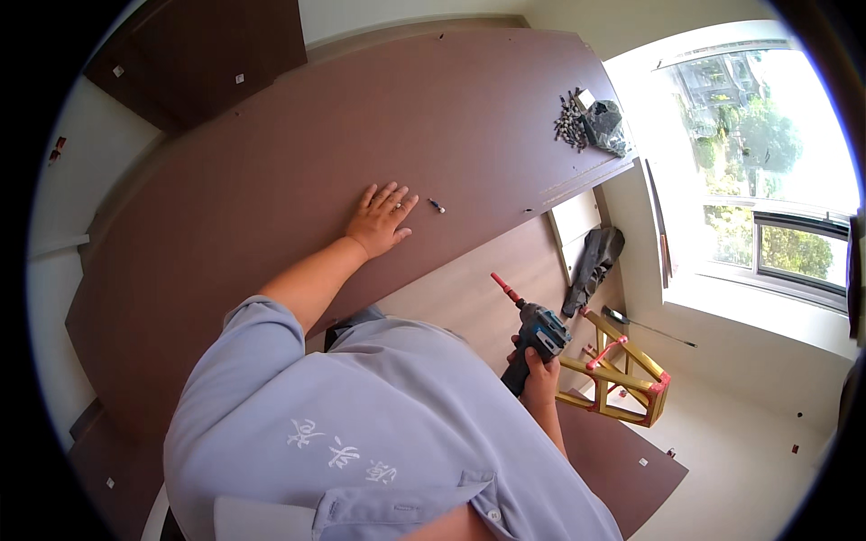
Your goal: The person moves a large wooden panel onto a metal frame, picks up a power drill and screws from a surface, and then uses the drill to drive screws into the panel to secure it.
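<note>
My left hand (382, 221) lies flat on a large brown panel (298, 162), fingers spread. A small pale spot shows between its fingers; I cannot make out what it is. Just right of the fingertips, a small metal-and-white fitting (437, 206) rests on the panel. My right hand (539, 374) is wrapped round the handle of a black and blue cordless drill (544, 330). The drill's long red bit (507, 288) points up and left, past the panel's near edge and apart from it.
At the panel's far right lie a pile of small fittings (570, 122) and a black plastic bag (606, 126). A yellow step stool (631, 379) stands right of the drill, beside a dark bag (595, 266) and a long-shafted screwdriver (649, 326). A window (758, 153) is at right.
</note>
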Available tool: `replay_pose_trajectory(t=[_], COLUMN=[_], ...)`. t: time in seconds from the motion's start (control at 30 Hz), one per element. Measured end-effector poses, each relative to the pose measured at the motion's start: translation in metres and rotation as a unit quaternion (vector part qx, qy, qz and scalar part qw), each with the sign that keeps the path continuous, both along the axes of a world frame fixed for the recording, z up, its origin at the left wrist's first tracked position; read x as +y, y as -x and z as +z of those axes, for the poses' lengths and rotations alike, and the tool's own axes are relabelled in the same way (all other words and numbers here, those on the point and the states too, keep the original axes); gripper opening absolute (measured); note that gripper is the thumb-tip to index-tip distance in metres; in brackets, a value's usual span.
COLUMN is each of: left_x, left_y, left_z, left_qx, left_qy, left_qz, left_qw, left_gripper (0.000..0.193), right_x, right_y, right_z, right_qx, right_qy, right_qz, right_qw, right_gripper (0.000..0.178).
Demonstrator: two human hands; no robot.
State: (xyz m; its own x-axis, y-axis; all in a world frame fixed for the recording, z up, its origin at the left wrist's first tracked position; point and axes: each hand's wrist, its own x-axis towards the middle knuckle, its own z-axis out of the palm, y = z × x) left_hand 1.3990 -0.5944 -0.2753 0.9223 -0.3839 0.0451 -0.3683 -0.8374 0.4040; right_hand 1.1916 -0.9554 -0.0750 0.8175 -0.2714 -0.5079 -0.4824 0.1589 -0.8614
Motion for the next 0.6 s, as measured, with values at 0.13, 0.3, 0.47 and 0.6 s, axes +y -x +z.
replay_pose_trajectory(t=[0.13,0.3,0.47,0.6], left_x=[-0.065,-0.167,-0.283,-0.351], left_y=[-0.031,-0.114,-0.219,-0.294], left_z=[-0.008,-0.044,-0.063,-0.062], left_qx=[-0.009,-0.05,-0.07,-0.018], left_qy=[-0.005,0.047,0.046,0.007], left_qz=[-0.042,-0.067,-0.032,0.044], left_qw=[0.999,0.995,0.996,0.999], left_gripper=[0.048,0.033,0.029,0.028], right_x=[-0.046,-0.144,-0.27,-0.358], right_y=[-0.041,-0.112,-0.189,-0.216], right_z=[-0.001,-0.029,-0.078,-0.067], right_qx=[-0.001,-0.018,-0.072,-0.024], right_qy=[-0.023,-0.029,0.022,0.023], right_qz=[0.006,0.064,0.109,0.1], right_qw=[1.0,0.997,0.991,0.994], right_gripper=[0.047,0.051,0.05,0.043])
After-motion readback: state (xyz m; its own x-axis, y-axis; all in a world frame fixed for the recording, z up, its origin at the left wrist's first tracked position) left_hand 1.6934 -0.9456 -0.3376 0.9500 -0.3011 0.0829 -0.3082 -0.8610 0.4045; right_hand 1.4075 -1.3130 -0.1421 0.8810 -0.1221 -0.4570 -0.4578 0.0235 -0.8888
